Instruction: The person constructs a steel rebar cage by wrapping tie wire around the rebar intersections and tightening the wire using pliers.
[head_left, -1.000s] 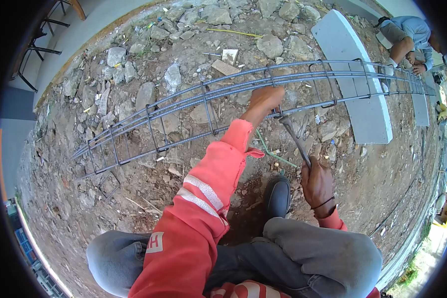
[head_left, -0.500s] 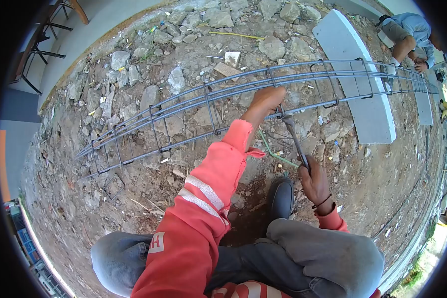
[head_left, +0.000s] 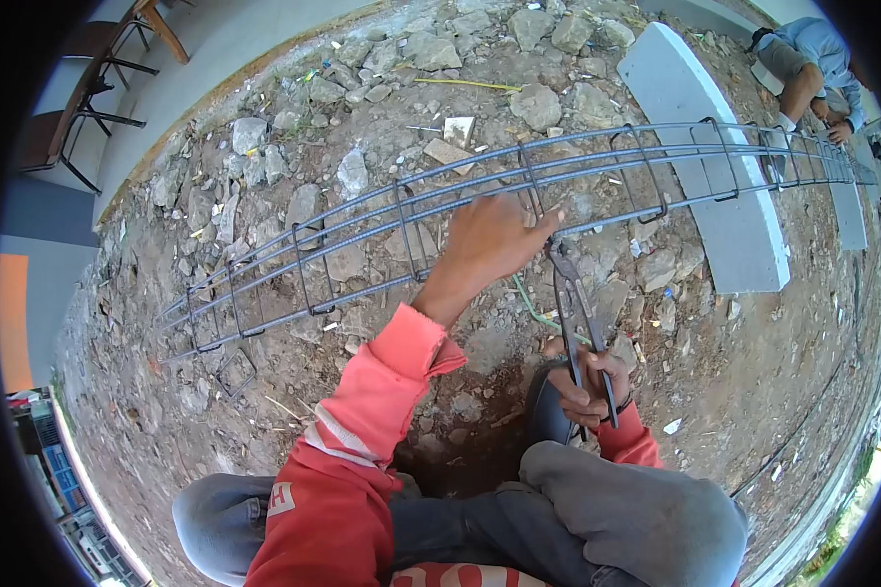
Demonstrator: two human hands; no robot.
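A long rebar cage [head_left: 362,217] with square stirrups stretches across the view above the stony ground. My left hand [head_left: 489,240] is closed around its bars near the middle, thumb toward a stirrup; the fingertips are hidden behind the hand. In my right hand [head_left: 592,383] are steel tying pincers [head_left: 582,313], held by their two spread handles. The pincers' jaws meet the lower bar beside my left thumb. A thin green strip [head_left: 531,305] lies on the ground under the cage.
Grey boards [head_left: 719,210] lie beneath the cage's right part. A co-worker [head_left: 812,73] crouches at the far right end, a hand near the bars. Rubble [head_left: 431,49] covers the ground behind. Chairs [head_left: 78,122] stand at upper left, and my shoe [head_left: 546,416] is below the pincers.
The pincers' handles have spread apart, and my right hand has moved down and slightly left. My left hand has turned and shifted left and down along the cage.
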